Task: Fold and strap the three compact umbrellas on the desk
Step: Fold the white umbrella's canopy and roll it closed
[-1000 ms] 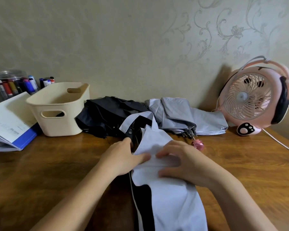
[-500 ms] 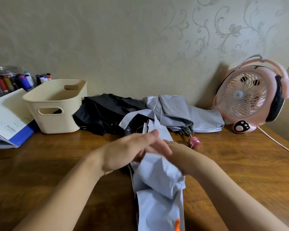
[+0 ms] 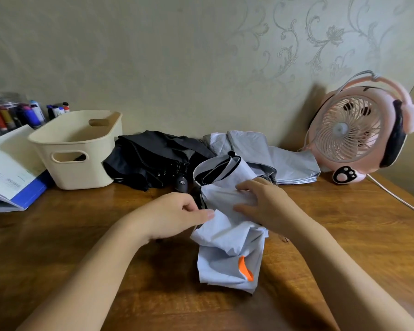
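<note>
Pale blue fabric compact umbrella with black lining (image 3: 227, 244) lies on the brown wooden desk (image 3: 81, 235) straight ahead of the person. Its long axis runs from them toward the wall, small orange tab (image 3: 245, 271) at the near end, loose open mouth of the canopy at the far end. Both hands sit at its middle, one per side. Left hand (image 3: 175, 216) is at the left edge, fingers curled, thumb on the cloth, pinching it. Right hand (image 3: 263, 206) is on top toward the right, fingers and thumb bent round a raised fold, gripping it. Neither hand is nearer, since the canopy lies between them, so the next gather likely goes across the axis. It looks not strapped yet. Black fabric umbrella (image 3: 153, 158) and grey fabric umbrella (image 3: 280, 158) lie loose behind by the wall, between the cream plastic basket (image 3: 58, 144) and the pink desk fan (image 3: 359, 130).
</note>
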